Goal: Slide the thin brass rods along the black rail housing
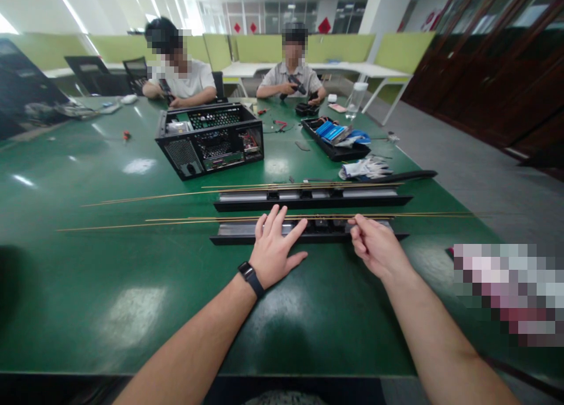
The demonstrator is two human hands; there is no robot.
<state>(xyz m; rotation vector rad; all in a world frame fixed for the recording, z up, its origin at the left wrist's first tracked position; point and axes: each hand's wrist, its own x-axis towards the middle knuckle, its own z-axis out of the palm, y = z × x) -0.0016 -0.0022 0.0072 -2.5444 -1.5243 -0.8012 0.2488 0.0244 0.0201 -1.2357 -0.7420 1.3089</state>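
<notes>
Two long black rails with silvery inner strips lie crosswise on the green table, a near rail (282,239) and a far rail (315,203). Thin brass-coloured rods (167,223) run along the top of the near rail and stick out past both its ends. More thin rods (176,194) lie over the far rail. My left hand (275,246) rests on the near rail with fingers spread, its fingertips over the rods. At the rail's right part, my right hand (372,243) is closed, thumb and forefinger pinching a thin rod. Dark blocks (324,223) sit in the near rail between my hands.
Beyond the rails stand an open black computer case (211,143) and a black tray (339,152) with blue items. White gloves (365,167) lie near a black strip (405,176). A water bottle (356,99) stands farther back. Two people sit across the table (132,317).
</notes>
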